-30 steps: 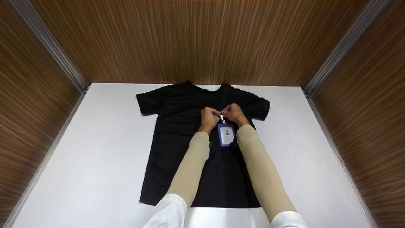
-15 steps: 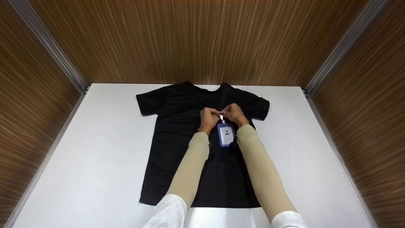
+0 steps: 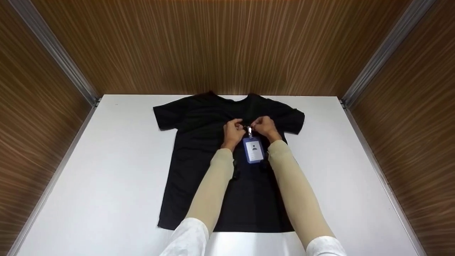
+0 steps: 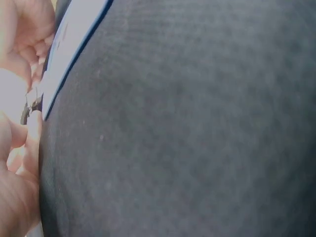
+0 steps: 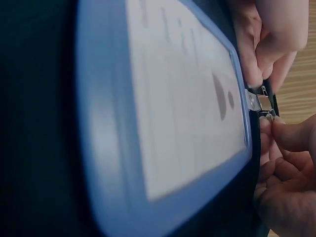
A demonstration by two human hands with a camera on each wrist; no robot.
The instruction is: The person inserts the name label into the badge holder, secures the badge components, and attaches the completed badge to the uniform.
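Note:
A black T-shirt (image 3: pixel 199 170) lies spread out, its neckline away from me. On its chest rests a blue-framed ID badge (image 3: pixel 253 150), also large in the right wrist view, with a metal clip (image 3: pixel 250 131) at its top. My right hand (image 3: pixel 265 127) pinches the clip's end from the right between thumb and finger. Left of the clip, my left hand (image 3: pixel 233 132) has its thumb and a finger on either side of a dark fold of shirt cloth, seen in the right wrist view. The fingertips partly hide where clip and cloth meet.
Under the shirt is a white tabletop (image 3: pixel 117 167). Wood-grain panels stand at the back (image 3: pixel 220 46), at the left (image 3: pixel 35 89) and at the right (image 3: pixel 408 106), with metal strips along the corners. Dark wrist gear (image 3: pixel 235 170) shows beside the left sleeve.
My left fingers have spread and drawn slightly left, away from the clip. The badge has shifted a little and the clip stands straighter. My right hand stays at the clip.

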